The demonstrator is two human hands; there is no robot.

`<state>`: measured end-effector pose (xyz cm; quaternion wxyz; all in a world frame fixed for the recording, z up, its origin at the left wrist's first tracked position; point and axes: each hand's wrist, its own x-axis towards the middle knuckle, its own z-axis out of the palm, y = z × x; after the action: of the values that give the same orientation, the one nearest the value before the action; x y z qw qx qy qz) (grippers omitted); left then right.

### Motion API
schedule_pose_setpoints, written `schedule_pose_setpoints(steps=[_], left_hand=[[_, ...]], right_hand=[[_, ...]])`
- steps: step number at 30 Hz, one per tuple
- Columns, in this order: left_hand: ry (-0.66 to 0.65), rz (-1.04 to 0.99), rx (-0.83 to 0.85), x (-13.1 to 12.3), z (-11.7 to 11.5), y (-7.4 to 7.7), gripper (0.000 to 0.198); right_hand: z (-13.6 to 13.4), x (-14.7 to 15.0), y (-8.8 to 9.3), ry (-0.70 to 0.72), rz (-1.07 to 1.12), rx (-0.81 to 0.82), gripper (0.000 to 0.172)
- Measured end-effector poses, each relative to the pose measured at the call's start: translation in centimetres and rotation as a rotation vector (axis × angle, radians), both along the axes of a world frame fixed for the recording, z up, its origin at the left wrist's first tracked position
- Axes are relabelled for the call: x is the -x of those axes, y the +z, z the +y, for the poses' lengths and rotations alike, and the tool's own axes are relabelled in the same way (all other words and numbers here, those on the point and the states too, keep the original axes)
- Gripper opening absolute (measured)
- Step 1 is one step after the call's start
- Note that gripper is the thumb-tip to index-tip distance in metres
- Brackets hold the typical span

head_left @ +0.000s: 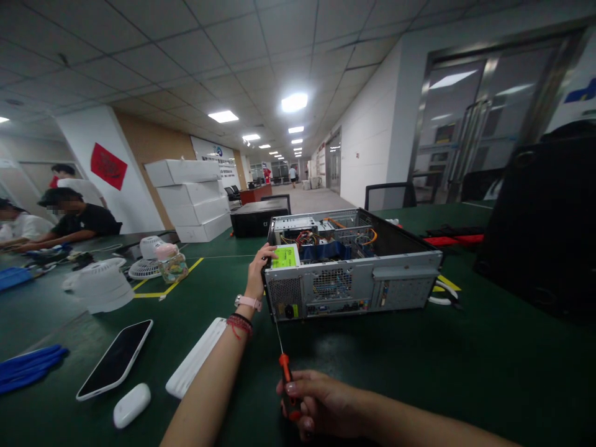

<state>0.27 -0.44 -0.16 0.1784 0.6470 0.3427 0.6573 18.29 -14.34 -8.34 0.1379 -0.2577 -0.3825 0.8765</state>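
A desktop computer case lies on its side with its cover off, its back panel facing me. My left hand grips its near left corner, fingers over the top edge by the power supply with a yellow-green label. In my right hand is a red and black screwdriver, fingers closed round its handle. Its thin shaft points up and away to the lower left corner of the back panel, beside the power socket. Whether the tip touches a screw is too small to tell. Coloured cables show inside the case.
A phone, a white earphone case and a white slab-like object lie left of my forearm. Farther left are blue gloves and small white fans. A large black object stands right. Other people sit far left.
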Motion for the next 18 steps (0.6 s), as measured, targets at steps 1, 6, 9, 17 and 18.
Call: schedule_pose_setpoints(steps=[1,6,9,17,18], left_hand=[[0.001,0.005,0.000,0.00,0.01,0.00,0.028],[0.004,0.014,0.000,0.12,0.20,-0.13,0.029],[-0.005,0.003,0.005,0.17,0.27,-0.21,0.029],[-0.007,-0.003,0.002,0.12,0.16,-0.15,0.029],[-0.011,-0.005,0.000,0.11,0.15,-0.14,0.029]], right_hand=[[0.05,-0.01,0.01,0.010,0.011,0.004,0.038],[0.23,0.08,-0.21,0.046,0.041,0.027,0.040],[0.37,0.10,-0.36,0.068,0.036,0.030,0.042],[0.17,0.12,-0.13,0.066,0.026,-0.005,0.036],[0.12,0.13,-0.12,0.065,0.034,-0.018,0.036]])
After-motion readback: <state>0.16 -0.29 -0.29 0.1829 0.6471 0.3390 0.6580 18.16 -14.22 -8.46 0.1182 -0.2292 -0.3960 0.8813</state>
